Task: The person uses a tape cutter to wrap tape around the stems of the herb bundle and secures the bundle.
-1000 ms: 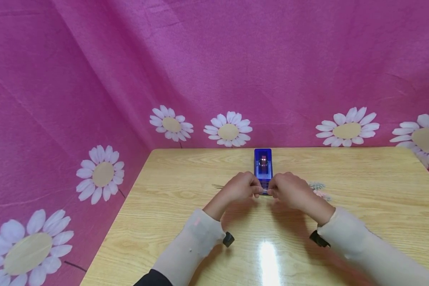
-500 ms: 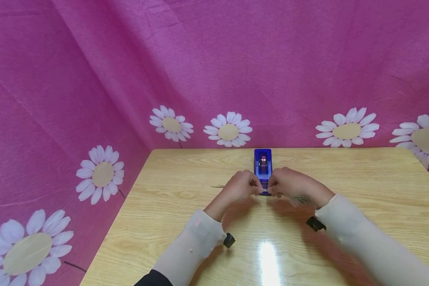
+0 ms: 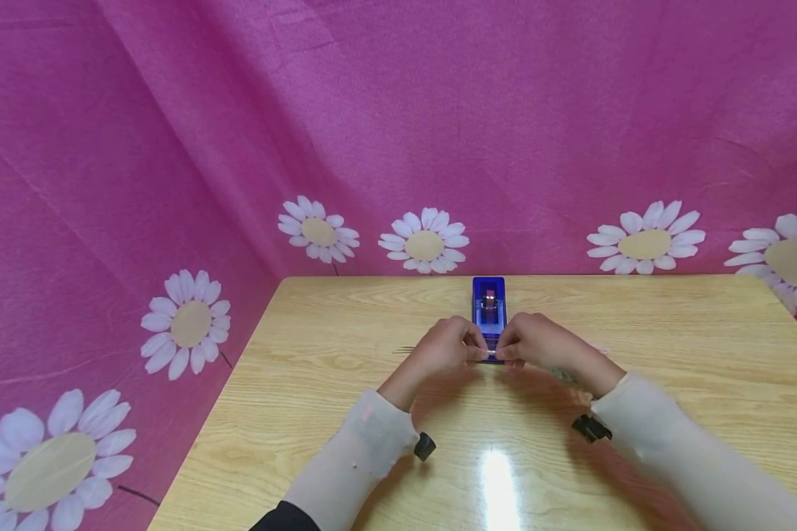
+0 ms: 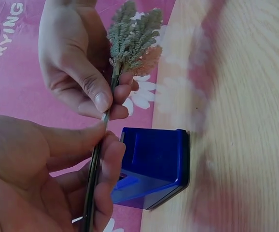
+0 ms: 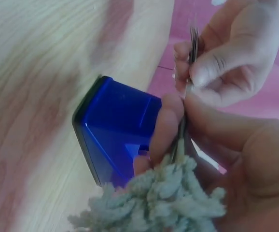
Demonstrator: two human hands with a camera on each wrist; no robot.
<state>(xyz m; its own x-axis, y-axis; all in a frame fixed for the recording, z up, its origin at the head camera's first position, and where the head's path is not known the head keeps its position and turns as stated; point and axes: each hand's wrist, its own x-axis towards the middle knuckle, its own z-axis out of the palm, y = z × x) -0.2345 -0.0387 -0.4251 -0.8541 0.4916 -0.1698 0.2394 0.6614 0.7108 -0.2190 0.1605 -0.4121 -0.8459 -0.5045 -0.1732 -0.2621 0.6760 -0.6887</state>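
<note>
A small bunch of artificial flowers, with a grey-green head [image 4: 135, 38] and a pinkish head [image 4: 148, 60], lies across both hands. My left hand [image 3: 446, 343] pinches the thin dark stems [image 4: 93, 179] between thumb and fingers. Just below the flower heads, my right hand [image 3: 538, 343] grips the same stems, its thumb tip close to the left thumb. A shiny pale band, like clear tape, shows on the stems [image 5: 182, 128] between the thumbs. Both hands are over the near end of a blue tape dispenser [image 3: 489, 318], partly hiding it.
The dispenser stands lengthwise on a light wood-grain table [image 3: 345, 317], near its far edge. A pink cloth with white daisies [image 3: 423, 242] hangs behind and to the left. Dark cameras are strapped at both wrists.
The flower heads have shifted from beyond the right wrist to partly beneath it, as the bunch turned. The right hand and forearm moved slightly; the left hand stayed nearly still.
</note>
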